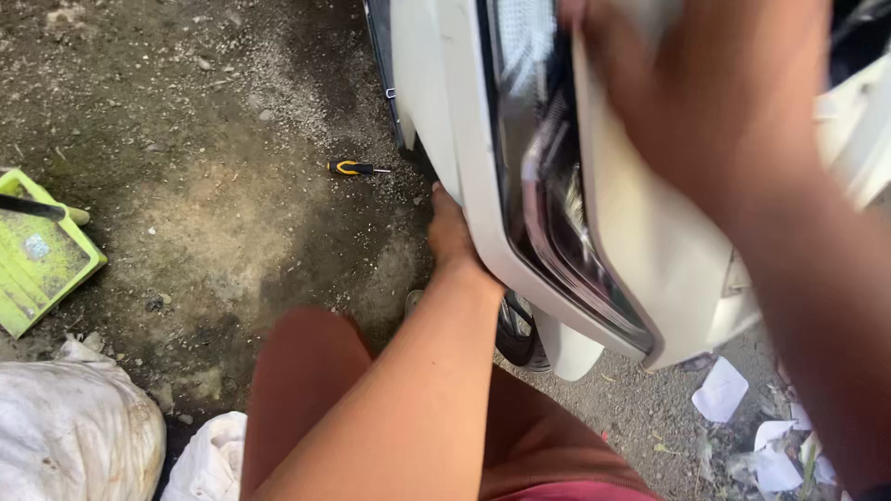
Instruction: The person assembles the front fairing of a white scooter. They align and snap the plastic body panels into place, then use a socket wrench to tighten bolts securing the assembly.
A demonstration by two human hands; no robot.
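A stiff, light white scooter front panel is being gripped by both edges, left hand curled beneath, right hand spread on top.

We seem to be at an outdoor, roadside-style scooter repair spot: stained dirt ground, a white scooter front panel at upper right, a yellow-handled screwdriver lying mid-frame, a green tray at left.

Bare dirt ground (gravelly, stained dark), sunlit, scattered paper scraps.
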